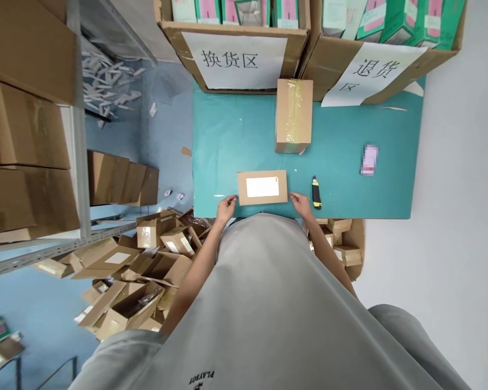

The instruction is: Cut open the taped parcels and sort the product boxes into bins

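A small flat cardboard box (pixel 242 188) with a white label (pixel 262 187) lies near the front edge of the green table. At its left end is my left hand (pixel 226 208), fingers curled in and pressed together, with nothing visible in them. My right hand (pixel 300 205) is just off the box's right end, its fingers stretched toward it and a little apart. Only a very narrow gap shows between my fingertips and the box, so contact is hard to judge. A black and yellow utility knife (pixel 316 193) lies to the right of my right hand.
A taped carton (pixel 282 114) stands farther back on the green table (pixel 231 130). Behind it are two large open boxes (pixel 173 46) of green and pink packs. A blurred pinkish item (pixel 369 160) lies at right. Discarded cartons (pixel 117 258) pile up on the floor at left, beside a shelf (pixel 78 141).
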{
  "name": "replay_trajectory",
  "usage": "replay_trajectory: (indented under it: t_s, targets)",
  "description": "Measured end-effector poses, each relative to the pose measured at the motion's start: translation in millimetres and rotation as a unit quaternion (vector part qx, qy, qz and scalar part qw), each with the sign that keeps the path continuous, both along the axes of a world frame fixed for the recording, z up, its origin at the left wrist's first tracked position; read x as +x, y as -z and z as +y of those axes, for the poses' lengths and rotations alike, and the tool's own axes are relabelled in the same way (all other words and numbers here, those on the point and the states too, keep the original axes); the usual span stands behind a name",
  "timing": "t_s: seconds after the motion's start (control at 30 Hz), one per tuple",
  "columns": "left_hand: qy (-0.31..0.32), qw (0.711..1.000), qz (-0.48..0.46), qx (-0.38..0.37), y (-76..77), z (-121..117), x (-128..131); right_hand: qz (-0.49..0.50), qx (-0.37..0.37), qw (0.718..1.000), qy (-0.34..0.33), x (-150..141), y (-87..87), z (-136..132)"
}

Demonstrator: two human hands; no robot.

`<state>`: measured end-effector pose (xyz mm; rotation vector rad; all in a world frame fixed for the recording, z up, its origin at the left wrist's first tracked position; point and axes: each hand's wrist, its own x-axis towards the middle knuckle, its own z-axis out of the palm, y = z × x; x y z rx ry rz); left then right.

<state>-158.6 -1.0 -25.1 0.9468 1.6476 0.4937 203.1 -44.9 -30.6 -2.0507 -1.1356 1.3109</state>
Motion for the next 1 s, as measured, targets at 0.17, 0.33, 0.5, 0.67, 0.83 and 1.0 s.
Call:
replay_trajectory:
  t_s: [0.17,0.33,0.5,0.67,0.83,1.0]
  targets:
    - [0.014,1.0,-0.016,-0.008,-1.6,-15.9,1.3,0.017,-0.009,1.0,-0.01,-6.9,2.2,-12.0]
    - [0.008,0.999,-0.025,0.02,-9.9,-9.2,6.2,0.011,0.005,1.0,-0.016,-11.4,-7.7,-4.1]
    - [-0.023,0.995,-0.034,0.096,-33.6,15.8,5.8,-0.016,0.087,0.996,-0.014,-5.4,-36.8,17.7]
    - [-0.028,0.987,-0.011,0.157,-57.0,38.5,6.4,-0.029,0.112,0.993,-0.005,-2.3,-61.3,36.6]
    - [-0.041,0.994,-0.001,0.098,-50.1,38.6,11.0,-0.027,0.072,0.997,0.008,-12.3,-56.8,35.4]
    - [-0.043,0.995,0.02,0.086,-45.0,25.0,18.2,-0.05,0.061,0.996,0.037,-23.2,-52.6,25.2]
